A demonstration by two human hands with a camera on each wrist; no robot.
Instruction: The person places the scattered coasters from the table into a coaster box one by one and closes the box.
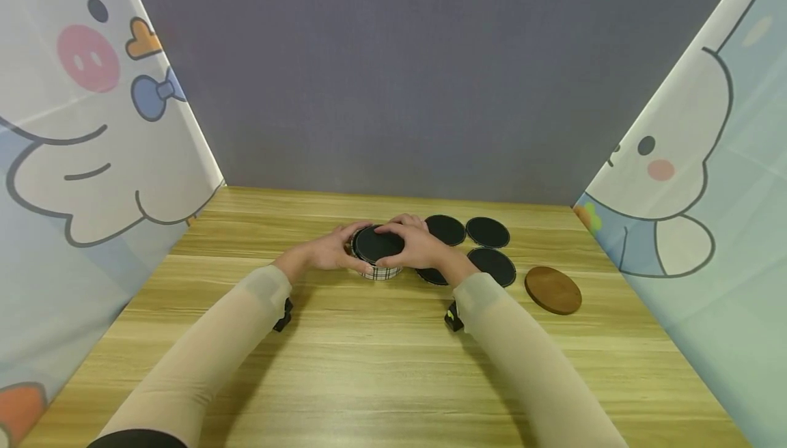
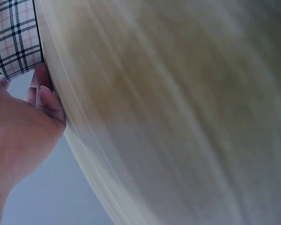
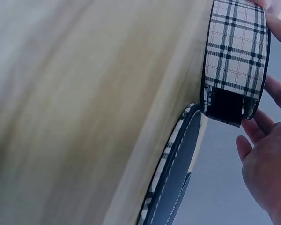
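A round plaid coaster holder (image 1: 381, 273) stands on the table with a black round coaster (image 1: 376, 244) at its top. My left hand (image 1: 335, 250) curls round the holder's left side, fingers behind and thumb at the front. From the right, my right hand (image 1: 421, 246) grips the coaster's edge, one finger lying over its top face. In the right wrist view, the holder's plaid wall (image 3: 236, 47) has a dark slot on its side. The left wrist view shows only part of the plaid wall (image 2: 18, 40); how far the coaster sits inside is hidden.
Several black coasters with stitched edges, one at the far right (image 1: 488, 232), lie flat right of the holder, some partly behind my right hand and wrist. A round brown wooden disc (image 1: 553, 290) lies further right. A grey panel (image 1: 393, 93) rises behind the table.
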